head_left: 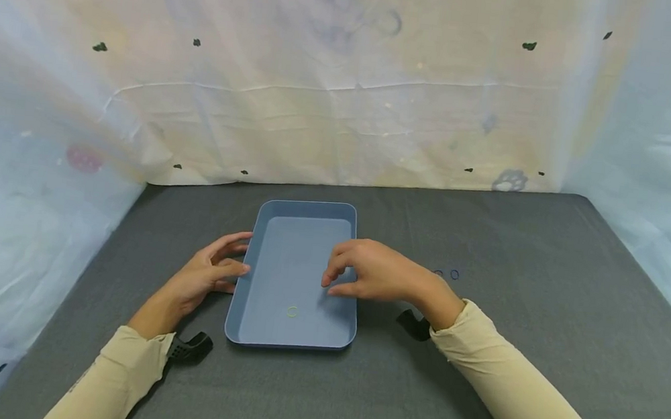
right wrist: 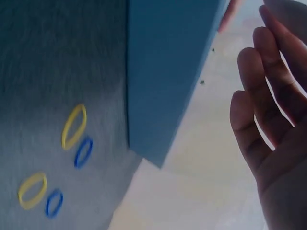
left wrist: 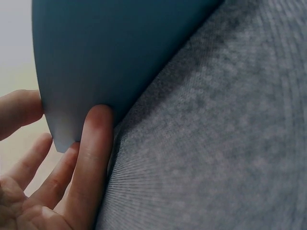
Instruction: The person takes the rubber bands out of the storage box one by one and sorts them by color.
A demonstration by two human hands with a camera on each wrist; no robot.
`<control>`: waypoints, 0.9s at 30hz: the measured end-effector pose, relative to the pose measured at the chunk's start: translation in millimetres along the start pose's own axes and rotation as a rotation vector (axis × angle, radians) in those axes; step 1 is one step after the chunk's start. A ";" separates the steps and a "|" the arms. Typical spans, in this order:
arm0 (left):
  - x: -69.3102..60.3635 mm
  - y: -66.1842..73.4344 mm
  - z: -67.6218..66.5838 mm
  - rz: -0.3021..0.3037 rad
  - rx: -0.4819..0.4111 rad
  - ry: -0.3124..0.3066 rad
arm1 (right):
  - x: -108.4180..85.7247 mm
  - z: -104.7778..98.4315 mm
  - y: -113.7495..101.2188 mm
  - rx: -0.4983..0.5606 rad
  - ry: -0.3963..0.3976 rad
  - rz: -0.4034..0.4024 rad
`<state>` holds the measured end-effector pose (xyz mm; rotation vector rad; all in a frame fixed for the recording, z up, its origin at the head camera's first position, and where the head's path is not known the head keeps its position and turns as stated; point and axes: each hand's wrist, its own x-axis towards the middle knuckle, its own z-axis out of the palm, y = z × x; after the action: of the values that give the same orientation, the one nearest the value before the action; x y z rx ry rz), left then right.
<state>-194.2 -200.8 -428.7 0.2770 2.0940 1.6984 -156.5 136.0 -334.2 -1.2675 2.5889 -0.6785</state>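
Note:
A shallow blue rectangular tray [head_left: 283, 252] lies on the grey cloth, with a thin yellow ring-shaped band [head_left: 292, 311] inside, near its front. My left hand [head_left: 203, 270] touches the tray's left side; its fingertips rest against the outer wall [left wrist: 96, 57] in the left wrist view. Over the tray's right half hovers my right hand [head_left: 373, 272], fingers bent downward and thumb apart from them, nothing visible between. In the right wrist view its loosely bent fingers [right wrist: 261, 81] appear beside the tray wall [right wrist: 163, 81]; the thumb and index tips are partly cut off.
Right of the tray, on the cloth, lie two yellow bands [right wrist: 74, 106] and two blue bands [right wrist: 61, 192]; one blue band [head_left: 454, 274] shows behind my right wrist in the head view. Pale patterned sheeting [head_left: 343, 129] hangs around the table's back and sides.

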 end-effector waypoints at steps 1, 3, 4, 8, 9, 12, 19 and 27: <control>0.2 -0.5 -0.1 0.001 0.001 0.000 | 2.9 2.5 0.1 0.002 -0.007 -0.008; 0.5 -1.2 -0.3 0.001 0.003 0.001 | 8.5 7.6 0.1 0.010 -0.024 -0.020; 0.6 -1.6 -0.4 0.001 0.003 0.001 | 11.1 10.3 0.2 0.009 -0.031 -0.025; 0.6 -1.7 -0.2 0.000 0.006 -0.001 | 20.9 20.0 0.9 -0.002 -0.068 -0.050; 0.5 -1.6 -0.2 0.000 0.007 -0.001 | 23.0 22.1 1.1 -0.005 -0.075 -0.055; 0.1 -1.1 -0.2 -0.001 0.010 0.000 | 28.9 28.1 2.3 -0.021 -0.094 -0.068; -0.3 -0.2 0.0 -0.006 0.011 0.000 | 41.6 40.1 3.5 -0.042 -0.134 -0.101; 0.5 -0.4 1.1 -0.007 0.012 0.005 | 48.8 48.4 4.8 -0.033 -0.189 -0.086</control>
<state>-194.1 -199.7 -429.4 0.2685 2.1072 1.6846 -173.1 84.8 -377.2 -1.3871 2.4152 -0.5057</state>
